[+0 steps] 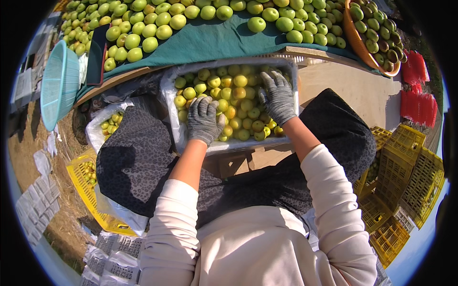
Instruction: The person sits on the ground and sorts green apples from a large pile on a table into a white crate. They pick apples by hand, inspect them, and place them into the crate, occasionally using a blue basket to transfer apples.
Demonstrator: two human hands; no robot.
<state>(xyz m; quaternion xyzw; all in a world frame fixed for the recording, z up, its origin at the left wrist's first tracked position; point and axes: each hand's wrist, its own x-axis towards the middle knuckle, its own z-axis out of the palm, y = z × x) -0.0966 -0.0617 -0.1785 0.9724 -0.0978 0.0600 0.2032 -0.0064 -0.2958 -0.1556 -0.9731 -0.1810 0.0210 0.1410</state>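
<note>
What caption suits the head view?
Grey-gloved left hand and grey-gloved right hand over round yellow-green fruit in a rectangular plastic-lined crate.

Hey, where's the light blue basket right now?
In the head view, the light blue basket is at far left, left of the dark slab, by the left end of the green cloth.

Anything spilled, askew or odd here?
No obvious spill or damage. One oddity: a dark, phone-like slab at the left end of the green cloth, beside loose green fruit: a non-produce item among produce.
</note>
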